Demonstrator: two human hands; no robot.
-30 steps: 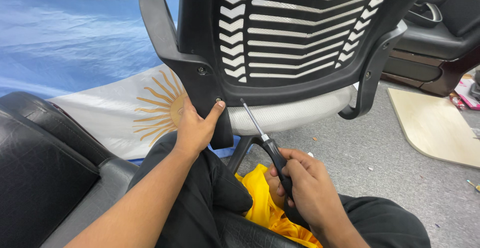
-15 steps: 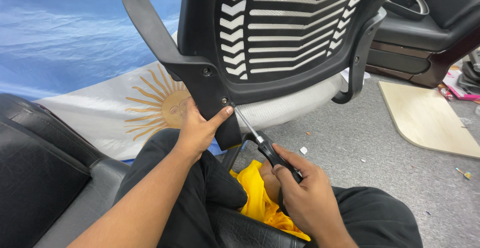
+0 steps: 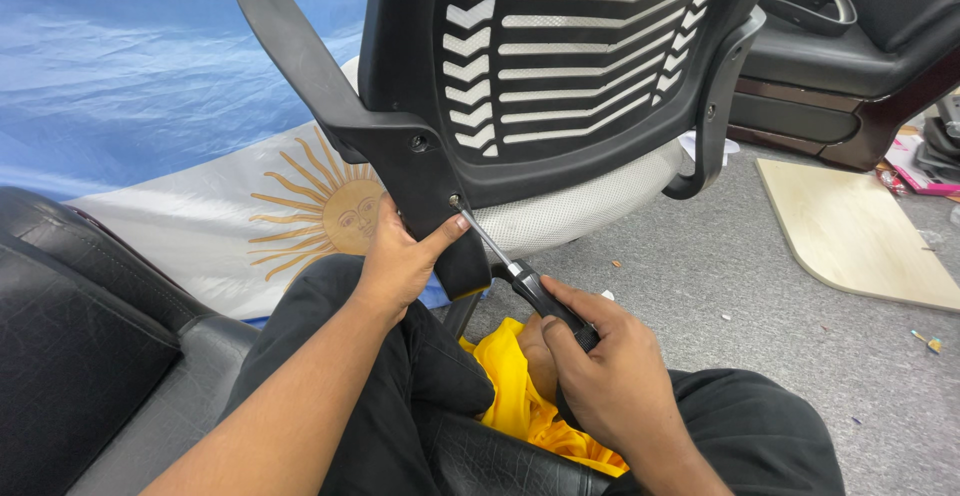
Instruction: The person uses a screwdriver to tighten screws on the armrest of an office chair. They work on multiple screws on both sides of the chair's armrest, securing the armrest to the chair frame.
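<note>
A black office chair with a slotted back and grey mesh seat stands in front of me. My left hand grips the lower part of its black armrest bracket, thumb beside a screw hole. My right hand is closed around the black handle of a screwdriver. The metal shaft slants up to the left and its tip sits in the lower screw hole of the bracket. A second screw shows higher on the bracket.
A yellow cloth lies on my lap. A black leather seat is at my left. A blue and white flag with a sun hangs behind. A light wooden board lies on the grey carpet, a dark sofa behind.
The screwdriver tip has moved up to the left into the bracket's lower screw hole. My left thumb has shifted next to it. The chair has tilted slightly.
</note>
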